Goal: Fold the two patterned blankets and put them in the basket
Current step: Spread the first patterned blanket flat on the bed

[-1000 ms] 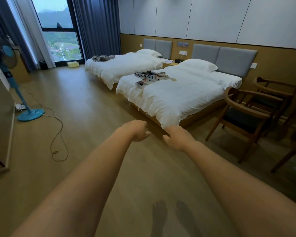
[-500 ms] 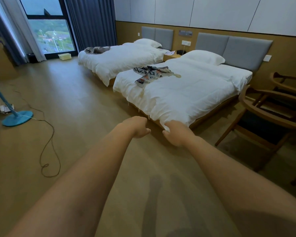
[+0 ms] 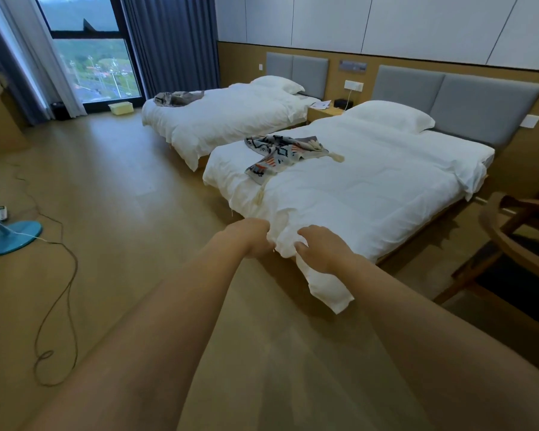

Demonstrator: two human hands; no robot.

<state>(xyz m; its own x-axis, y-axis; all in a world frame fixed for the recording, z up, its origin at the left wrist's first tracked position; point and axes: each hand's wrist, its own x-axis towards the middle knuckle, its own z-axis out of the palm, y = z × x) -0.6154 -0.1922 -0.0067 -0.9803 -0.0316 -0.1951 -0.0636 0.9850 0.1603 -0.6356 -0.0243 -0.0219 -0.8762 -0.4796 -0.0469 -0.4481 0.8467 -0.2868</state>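
A patterned blanket (image 3: 280, 152) with grey, black and red marks and tassels lies crumpled on the near bed (image 3: 371, 188). A second, greyish blanket (image 3: 176, 98) is bunched at the foot of the far bed (image 3: 231, 116). A pale yellow basket (image 3: 121, 107) stands on the floor by the window. Both arms reach forward to the near bed's front corner. My left hand (image 3: 252, 237) and my right hand (image 3: 322, 248) have curled fingers and appear to grip the bunched corner of the white duvet (image 3: 282, 244), well short of the patterned blanket.
A blue standing fan base (image 3: 10, 237) and its trailing cable (image 3: 59, 306) lie on the wooden floor at left. A wooden chair (image 3: 517, 244) stands at the right beside the near bed. A nightstand (image 3: 324, 112) sits between the beds.
I have come closer to the near bed. Both hands, held out over the floor with curled fingers before, have reached the duvet corner and now look closed on it.
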